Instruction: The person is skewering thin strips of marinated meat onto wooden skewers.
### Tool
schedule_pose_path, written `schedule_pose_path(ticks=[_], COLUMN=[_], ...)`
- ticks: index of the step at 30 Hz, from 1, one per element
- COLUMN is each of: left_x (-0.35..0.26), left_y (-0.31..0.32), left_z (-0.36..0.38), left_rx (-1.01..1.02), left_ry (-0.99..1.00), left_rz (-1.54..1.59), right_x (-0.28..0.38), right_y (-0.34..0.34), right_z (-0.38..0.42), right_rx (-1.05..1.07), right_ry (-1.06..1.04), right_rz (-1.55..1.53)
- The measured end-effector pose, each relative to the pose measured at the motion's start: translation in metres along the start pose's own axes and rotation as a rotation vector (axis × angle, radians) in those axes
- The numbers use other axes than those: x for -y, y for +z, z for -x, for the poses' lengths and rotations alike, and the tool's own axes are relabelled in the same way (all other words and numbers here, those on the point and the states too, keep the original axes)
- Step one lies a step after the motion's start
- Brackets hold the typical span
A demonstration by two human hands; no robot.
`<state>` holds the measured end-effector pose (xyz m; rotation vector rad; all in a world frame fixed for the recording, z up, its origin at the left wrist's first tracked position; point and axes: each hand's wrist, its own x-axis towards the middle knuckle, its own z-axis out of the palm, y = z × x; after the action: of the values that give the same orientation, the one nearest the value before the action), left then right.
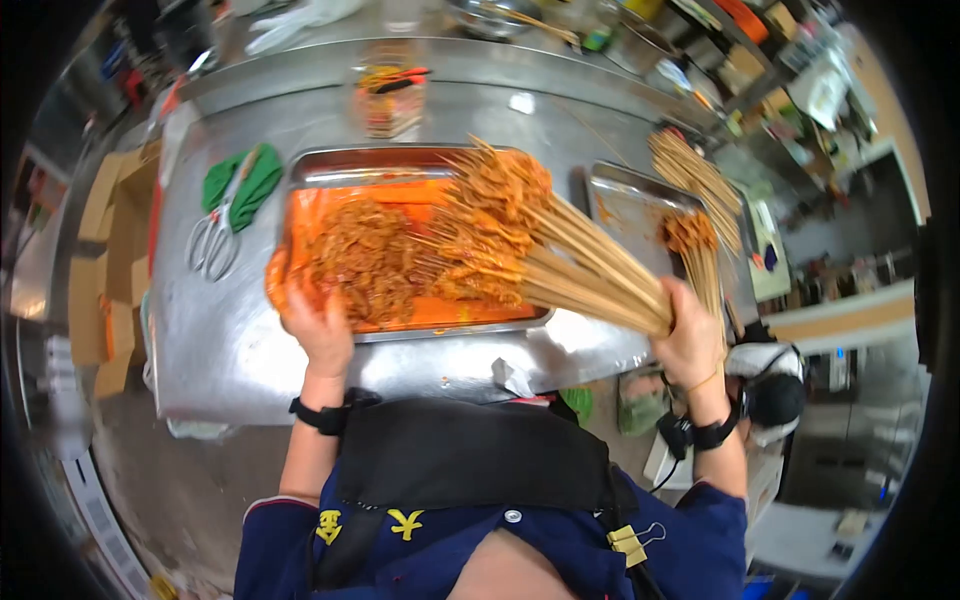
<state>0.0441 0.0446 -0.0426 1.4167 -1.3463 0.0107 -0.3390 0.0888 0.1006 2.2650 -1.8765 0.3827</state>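
Note:
My right hand (692,335) is closed around the bare stick ends of a large bundle of meat skewers (590,262). The meat ends of the bundle lie over the right part of a metal tray (400,153) with orange-red sauce. A heap of sauced meat pieces (365,262) fills the tray's left part. At the tray's near left corner is my left hand (318,325), its fingers at the rim beside the meat; its fingertips are partly hidden by sauce and blur, so whether it grips something is unclear.
Scissors (213,243) and a green cloth (258,185) lie left of the tray. Behind it stands a clear container (392,100). On the right are a smaller tray (640,185) with skewers and a pile of bare sticks (697,180). A person (775,395) is beyond my right arm.

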Motion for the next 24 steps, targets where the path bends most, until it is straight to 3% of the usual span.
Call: schedule_pose_path(ticks=[6, 11, 15, 18, 21, 24], left_x=[0.005, 0.006, 0.004, 0.002, -0.001, -0.001], left_y=[-0.001, -0.002, -0.001, -0.001, -0.002, 0.001], left_z=[0.002, 0.005, 0.004, 0.005, 0.005, 0.002], left_rx=[0.069, 0.068, 0.069, 0.081, 0.066, 0.032], left_ry=[0.016, -0.059, -0.060, -0.082, -0.086, -0.114], left_rz=[0.027, 0.137, 0.107, 0.113, 0.128, 0.186], right_x=[-0.054, -0.062, -0.084, -0.104, -0.096, -0.115], right_y=[-0.105, -0.165, -0.144, -0.064, -0.043, -0.054], right_z=[-0.050, -0.096, -0.133, -0.139, -0.142, -0.135], right_rx=[-0.126, 0.015, 0.289, 0.444, 0.330, 0.346], right_ry=[-0.104, -0.293, -0.406, -0.467, -0.448, -0.399], right_rz=[0.528, 0.866, 0.973, 0.964, 0.945, 0.875])
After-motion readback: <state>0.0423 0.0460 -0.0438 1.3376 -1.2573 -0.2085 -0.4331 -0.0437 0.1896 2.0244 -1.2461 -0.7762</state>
